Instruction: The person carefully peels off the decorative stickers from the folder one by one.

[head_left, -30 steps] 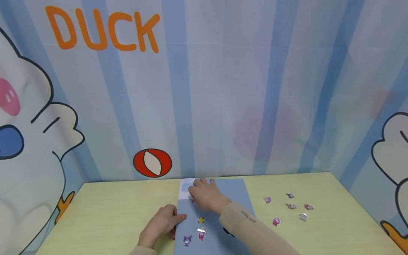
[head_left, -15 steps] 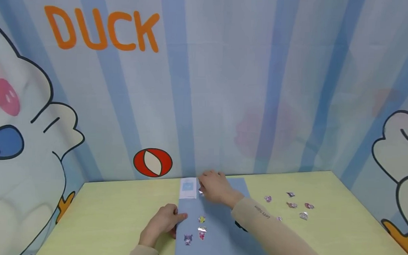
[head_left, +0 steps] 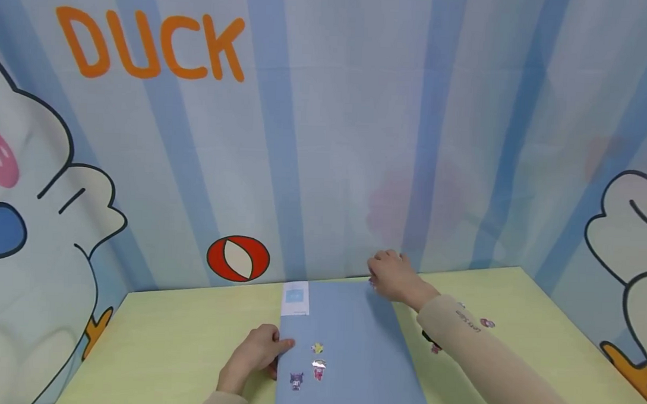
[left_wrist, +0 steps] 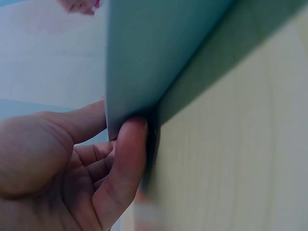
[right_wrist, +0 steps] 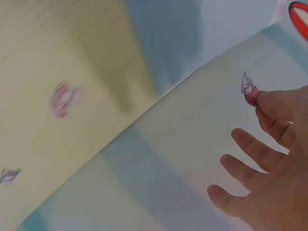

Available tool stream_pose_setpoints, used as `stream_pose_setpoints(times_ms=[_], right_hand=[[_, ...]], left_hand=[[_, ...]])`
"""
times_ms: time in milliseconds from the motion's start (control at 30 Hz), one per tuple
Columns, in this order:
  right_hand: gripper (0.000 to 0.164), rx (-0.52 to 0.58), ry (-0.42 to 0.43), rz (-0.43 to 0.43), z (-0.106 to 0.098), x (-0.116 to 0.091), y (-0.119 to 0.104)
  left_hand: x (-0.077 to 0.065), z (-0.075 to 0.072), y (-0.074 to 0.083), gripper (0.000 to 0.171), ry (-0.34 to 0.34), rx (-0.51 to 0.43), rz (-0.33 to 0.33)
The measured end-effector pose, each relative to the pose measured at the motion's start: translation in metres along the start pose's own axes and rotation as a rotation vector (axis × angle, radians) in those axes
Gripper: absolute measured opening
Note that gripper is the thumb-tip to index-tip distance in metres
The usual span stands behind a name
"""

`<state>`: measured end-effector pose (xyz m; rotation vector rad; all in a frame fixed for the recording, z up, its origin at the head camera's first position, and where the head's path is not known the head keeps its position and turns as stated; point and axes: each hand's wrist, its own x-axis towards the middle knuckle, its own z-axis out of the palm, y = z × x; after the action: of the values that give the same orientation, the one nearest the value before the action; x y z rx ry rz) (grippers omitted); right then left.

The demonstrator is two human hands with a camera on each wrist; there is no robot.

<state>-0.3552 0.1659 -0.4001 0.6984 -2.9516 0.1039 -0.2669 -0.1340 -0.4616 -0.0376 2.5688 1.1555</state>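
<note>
My left hand (head_left: pixel 259 345) grips the left edge of a blue folder (head_left: pixel 363 358), its thumb on top; in the left wrist view another finger (left_wrist: pixel 126 159) curls beneath. Over the folder's far right corner, my right hand (head_left: pixel 396 277) pinches a small pink cartoon sticker (right_wrist: pixel 250 94) between thumb and forefinger, with the other fingers spread. Three stickers show on the folder's left part: a yellow one (head_left: pixel 317 348), a pink one with a shiny top (head_left: pixel 319 371) and a purple one (head_left: pixel 296 380). A white label (head_left: pixel 296 299) covers the far left corner.
Loose stickers lie on the pale yellow table (head_left: pixel 190 340) at the right, among them a pink one (head_left: pixel 487 322); the right sleeve (head_left: pixel 490 344) hides others. A striped backdrop (head_left: pixel 347 137) with cartoon prints stands right behind the table's far edge.
My right hand has travelled right, from beside the white label to the folder's far right corner, carrying the pinched sticker and uncovering the label. My left hand stays at the left edge.
</note>
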Motion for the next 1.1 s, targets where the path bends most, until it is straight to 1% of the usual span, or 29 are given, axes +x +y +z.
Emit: stream_pose_setpoints(times_ms=[100,233,400,600,800,967,1100], right_hand=[[0.013,0.047,-0.021,0.031,0.000,-0.008,0.020],[0.010,0.105,-0.056,0.062,0.001,-0.014,0.043],[0.009,0.126,-0.087,0.112,0.007,-0.017,0.064],[0.010,0.186,-0.119,0.190,0.017,-0.023,0.081],[0.011,0.238,-0.172,0.247,0.027,-0.034,0.094],[0.015,0.255,-0.151,0.290,0.026,-0.042,0.100],[0.014,0.259,-0.145,0.310,0.024,-0.046,0.105]], left_hand=[[-0.002,0.001,-0.003,0.025,-0.002,-0.005,0.001],[-0.002,0.001,-0.001,0.025,-0.006,-0.008,0.010],[-0.002,0.001,0.001,0.026,-0.003,-0.007,0.001],[-0.003,0.000,0.001,0.025,0.008,0.001,-0.004],[-0.004,0.000,-0.004,0.024,-0.013,-0.006,0.002],[-0.002,0.000,-0.004,0.024,-0.011,-0.019,0.008],[-0.001,0.000,-0.002,0.025,-0.003,-0.017,0.004]])
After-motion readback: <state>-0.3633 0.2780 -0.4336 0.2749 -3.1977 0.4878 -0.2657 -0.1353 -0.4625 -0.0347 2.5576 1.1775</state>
